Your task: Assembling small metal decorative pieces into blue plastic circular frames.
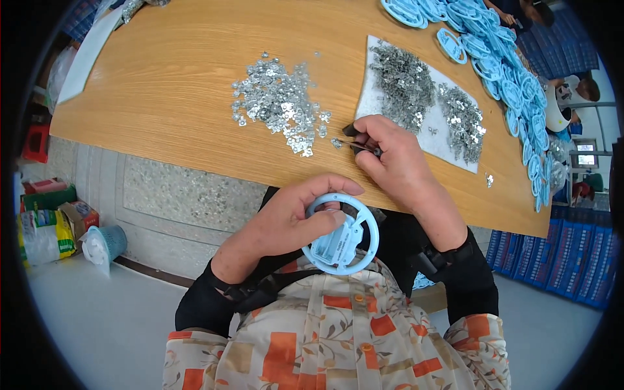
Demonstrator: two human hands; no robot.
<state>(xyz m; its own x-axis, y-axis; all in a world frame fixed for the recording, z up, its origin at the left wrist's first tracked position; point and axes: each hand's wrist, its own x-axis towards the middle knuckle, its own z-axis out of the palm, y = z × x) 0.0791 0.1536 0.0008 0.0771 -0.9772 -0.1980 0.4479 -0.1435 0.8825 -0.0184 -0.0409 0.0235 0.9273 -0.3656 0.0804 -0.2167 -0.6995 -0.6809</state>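
Note:
My left hand (296,218) grips a light blue plastic toy steering wheel (372,244) by its rim, thumb across the inside. The wheel is held in front of my shirt, with its boxy hollow centre showing. Above the wooden table, my right hand (396,153) pinches dark tweezers (357,144), partly hidden by the fingers. Black coverings sit on some of its fingertips. At the tweezers' tip is a small metal piece (336,143); whether it is gripped I cannot tell. Just left lies a loose pile of shiny small metal pieces (276,97).
A white pad (442,133) bears two heaps of greyer metal parts (403,81). Many blue plastic wheels (497,58) line the table's far right edge. Blue crates (552,260) stand at right. On the floor at left is a small blue bin (112,240). Other people are at upper right.

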